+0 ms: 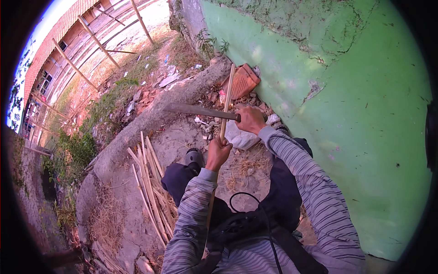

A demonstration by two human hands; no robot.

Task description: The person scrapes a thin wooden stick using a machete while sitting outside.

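Note:
My left hand (pixel 218 154) is closed around a long, pale bamboo strip (pixel 229 89). The strip rises past my fist and runs back down beneath my left forearm toward my lap. My right hand (pixel 250 120) grips the dark handle of a machete (pixel 194 110), whose long blade points left. Just above my left fist, blade and strip cross; whether the edge bites into the strip, I cannot tell. Beside my left leg, a loose pile of split bamboo strips (pixel 153 182) lies on the ground.
A green wall (pixel 365 137) stands close on my right. A low, rough cement ridge (pixel 137 119) curves along the left. Ahead lie an orange-red broken piece (pixel 244 81), a white plastic bag (pixel 241 135) and rubble. Fibrous shavings (pixel 239 171) litter the ground between my legs.

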